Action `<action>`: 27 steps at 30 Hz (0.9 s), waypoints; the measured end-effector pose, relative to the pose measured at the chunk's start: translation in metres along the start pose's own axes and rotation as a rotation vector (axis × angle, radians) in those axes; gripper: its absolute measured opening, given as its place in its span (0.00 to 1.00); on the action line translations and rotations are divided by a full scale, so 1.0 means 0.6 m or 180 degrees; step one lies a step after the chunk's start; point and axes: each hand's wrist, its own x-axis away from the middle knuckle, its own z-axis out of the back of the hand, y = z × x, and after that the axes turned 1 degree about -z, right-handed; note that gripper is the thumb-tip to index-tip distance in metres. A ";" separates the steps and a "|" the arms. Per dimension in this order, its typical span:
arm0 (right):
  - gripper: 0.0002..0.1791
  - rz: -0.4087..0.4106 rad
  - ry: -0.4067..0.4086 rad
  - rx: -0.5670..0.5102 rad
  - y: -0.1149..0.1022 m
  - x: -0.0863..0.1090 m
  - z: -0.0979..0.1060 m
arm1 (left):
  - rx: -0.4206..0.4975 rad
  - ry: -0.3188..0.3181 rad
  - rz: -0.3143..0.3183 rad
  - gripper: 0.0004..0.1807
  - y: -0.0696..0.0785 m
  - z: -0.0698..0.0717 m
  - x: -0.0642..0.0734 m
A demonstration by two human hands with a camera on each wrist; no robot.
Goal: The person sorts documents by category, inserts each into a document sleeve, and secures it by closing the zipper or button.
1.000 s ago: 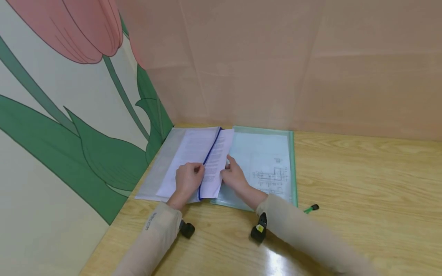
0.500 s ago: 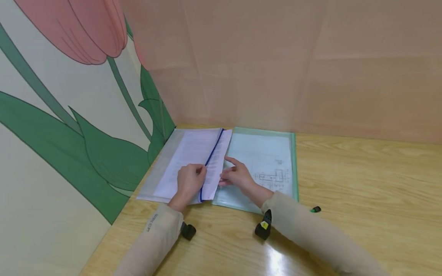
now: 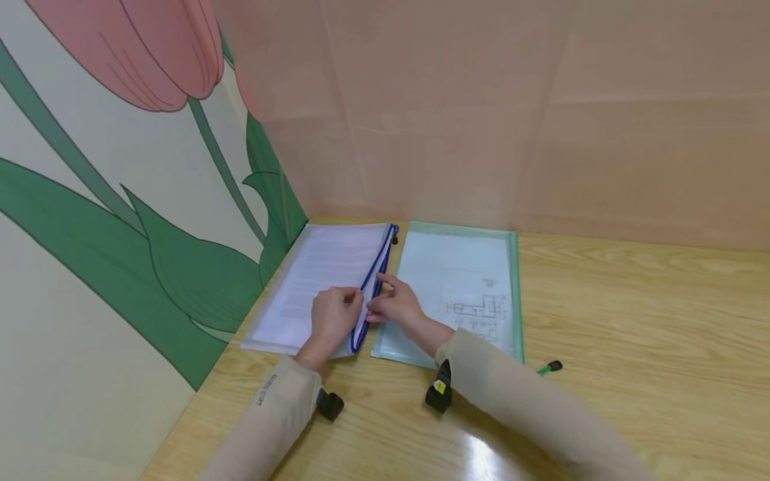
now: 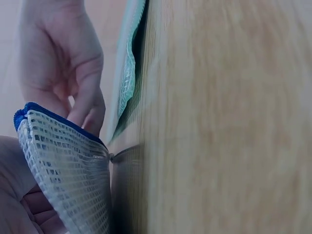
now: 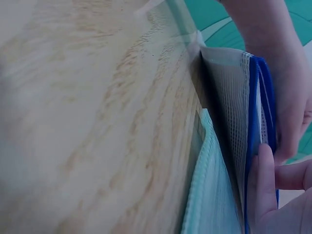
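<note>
A clear mesh zipper pouch with a blue zipper edge (image 3: 319, 254) lies on the table at the left, printed paper sheets (image 3: 301, 294) inside it. My left hand (image 3: 333, 317) pinches the upper lip of its mouth, which gapes. At the mouth, my right hand (image 3: 397, 307) has its fingers extended against the paper edge and lower lip. In the right wrist view, fingertips (image 5: 265, 161) touch between the two blue edges (image 5: 252, 107). The left wrist view shows the pouch's mesh side (image 4: 68, 161) raised off the table.
A green-edged mesh pouch (image 3: 514, 294) with a drawing sheet (image 3: 433, 267) lies just right of the blue one. Its black-and-green zipper pull (image 3: 555, 366) sticks out over the wooden table (image 3: 631, 334). A tulip-painted wall (image 3: 180, 267) borders the left.
The paper sheets, which stuck out past the blue edge, have slid left into the pouch. My right hand loosened its hold on them and moved left to the mouth. The left hand stayed nearly put.
</note>
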 end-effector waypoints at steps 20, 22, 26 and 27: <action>0.40 -0.0015 0.0144 0.0752 0.000 -0.014 -0.011 | -0.0013 -0.0127 0.0062 0.11 -0.005 0.003 -0.001; 0.38 -0.0066 0.0123 0.0753 -0.002 -0.015 -0.008 | -0.0037 -0.0149 0.0107 0.11 -0.005 0.004 -0.001; 0.33 -0.0068 0.0070 0.0780 -0.005 -0.015 0.003 | -0.0138 -0.0197 0.0204 0.11 -0.003 0.004 -0.001; 0.31 -0.0054 0.0061 0.0784 -0.005 -0.016 0.006 | -0.0180 -0.0205 0.0221 0.11 -0.003 0.004 0.000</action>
